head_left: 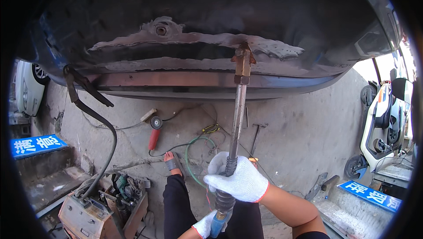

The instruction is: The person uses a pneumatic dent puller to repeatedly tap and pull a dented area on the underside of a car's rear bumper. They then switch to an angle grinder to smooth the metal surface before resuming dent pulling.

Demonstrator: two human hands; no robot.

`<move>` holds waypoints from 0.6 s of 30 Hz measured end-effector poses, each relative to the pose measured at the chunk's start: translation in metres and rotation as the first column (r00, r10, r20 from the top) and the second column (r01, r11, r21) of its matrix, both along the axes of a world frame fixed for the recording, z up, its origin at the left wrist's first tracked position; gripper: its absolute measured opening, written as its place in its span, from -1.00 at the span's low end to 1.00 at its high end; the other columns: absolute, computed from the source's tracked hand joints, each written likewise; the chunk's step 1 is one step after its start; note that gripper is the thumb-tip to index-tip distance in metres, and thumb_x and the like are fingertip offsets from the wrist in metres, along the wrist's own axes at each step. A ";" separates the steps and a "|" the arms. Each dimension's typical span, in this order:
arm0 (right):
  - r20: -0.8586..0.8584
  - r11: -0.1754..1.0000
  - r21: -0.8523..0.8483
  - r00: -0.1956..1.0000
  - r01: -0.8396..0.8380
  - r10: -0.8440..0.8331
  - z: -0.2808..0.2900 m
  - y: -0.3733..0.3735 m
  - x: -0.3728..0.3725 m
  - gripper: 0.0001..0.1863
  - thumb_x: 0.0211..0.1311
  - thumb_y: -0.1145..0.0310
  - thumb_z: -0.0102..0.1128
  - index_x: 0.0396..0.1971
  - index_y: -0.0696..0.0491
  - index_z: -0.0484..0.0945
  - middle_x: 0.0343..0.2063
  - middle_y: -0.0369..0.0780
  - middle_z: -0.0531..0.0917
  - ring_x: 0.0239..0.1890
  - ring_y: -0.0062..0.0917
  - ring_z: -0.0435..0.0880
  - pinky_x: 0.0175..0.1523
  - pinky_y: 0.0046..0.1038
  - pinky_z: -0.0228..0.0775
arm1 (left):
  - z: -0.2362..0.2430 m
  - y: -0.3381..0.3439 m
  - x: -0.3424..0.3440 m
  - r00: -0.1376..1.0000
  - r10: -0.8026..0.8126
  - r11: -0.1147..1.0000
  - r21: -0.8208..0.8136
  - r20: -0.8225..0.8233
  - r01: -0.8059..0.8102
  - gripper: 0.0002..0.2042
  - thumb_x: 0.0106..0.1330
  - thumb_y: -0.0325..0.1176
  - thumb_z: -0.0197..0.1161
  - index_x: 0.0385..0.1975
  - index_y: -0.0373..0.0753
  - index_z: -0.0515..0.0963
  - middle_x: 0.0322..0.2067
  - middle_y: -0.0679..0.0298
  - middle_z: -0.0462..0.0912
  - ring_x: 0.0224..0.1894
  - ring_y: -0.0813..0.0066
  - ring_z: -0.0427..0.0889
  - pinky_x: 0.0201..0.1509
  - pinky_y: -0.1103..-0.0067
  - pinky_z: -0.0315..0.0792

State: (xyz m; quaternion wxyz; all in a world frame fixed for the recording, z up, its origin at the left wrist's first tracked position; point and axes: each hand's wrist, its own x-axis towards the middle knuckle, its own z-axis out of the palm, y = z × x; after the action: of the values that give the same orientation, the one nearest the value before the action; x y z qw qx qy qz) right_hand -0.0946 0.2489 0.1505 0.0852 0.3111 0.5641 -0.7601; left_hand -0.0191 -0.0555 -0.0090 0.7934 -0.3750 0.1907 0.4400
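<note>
A slide-hammer dent puller [238, 118] points away from me, its copper-coloured head against the bare, scuffed metal strip of a dark car panel [282, 14]. My right hand [244, 179], in a white glove, wraps round the ribbed grip on the shaft. Lower down, my gloved left hand [206, 226] is closed on the blue rear end of the same puller; part of it is hidden. A black clamp [77, 80] bites the panel's lower left edge, and its thick cable [112, 137] runs down to a worn machine box [86, 215].
On the concrete floor lie a red angle grinder [154, 134], a hammer [257, 138], a green hose [188, 157] and loose cables. Tools fill an open compartment [125, 190] beside the machine. A white scooter [376, 129] stands right; a white car [30, 87] is left.
</note>
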 end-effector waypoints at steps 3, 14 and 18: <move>-0.210 0.948 -0.223 0.938 0.227 -0.275 -0.002 0.003 -0.006 -0.73 0.25 0.22 0.19 -0.27 0.11 0.43 -0.54 -0.28 0.55 -0.53 -0.59 0.55 -0.36 -0.52 0.46 | 0.001 0.003 -0.005 0.995 -0.089 0.993 -0.086 -0.047 0.085 -0.69 0.46 -0.07 -0.11 -0.13 -0.17 0.41 -0.55 0.04 0.55 -0.51 0.09 0.59 -0.31 0.24 0.49; -0.089 0.856 0.044 0.856 0.515 -0.510 0.000 -0.014 -0.036 -0.58 0.48 0.03 -0.18 -0.48 0.04 0.33 -0.75 -0.39 0.22 -0.76 -0.69 0.15 -0.65 -0.62 0.00 | -0.031 -0.042 0.004 0.991 0.125 0.991 0.034 0.042 -0.126 -0.69 0.39 -0.16 0.08 -0.10 -0.27 0.51 -0.39 0.15 0.62 -0.35 0.28 0.61 -0.30 0.38 0.50; -0.198 0.518 -0.850 0.852 0.097 -0.485 -0.021 0.006 -0.022 -0.50 0.43 -0.09 -0.16 -0.54 0.03 0.28 -0.83 -0.39 0.22 -0.85 -0.70 0.13 -0.75 -0.57 0.00 | -0.035 -0.033 0.001 0.996 0.088 0.985 0.150 -0.032 -0.082 -0.69 0.37 -0.16 0.12 -0.07 -0.25 0.52 -0.35 0.21 0.62 -0.32 0.33 0.61 -0.27 0.43 0.49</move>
State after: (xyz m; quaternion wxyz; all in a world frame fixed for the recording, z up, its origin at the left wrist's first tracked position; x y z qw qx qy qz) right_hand -0.1162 0.2547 0.1293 -0.0348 0.1605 0.0920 -0.9821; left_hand -0.0182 -0.0888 -0.0440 0.7957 -0.3141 0.1567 0.4935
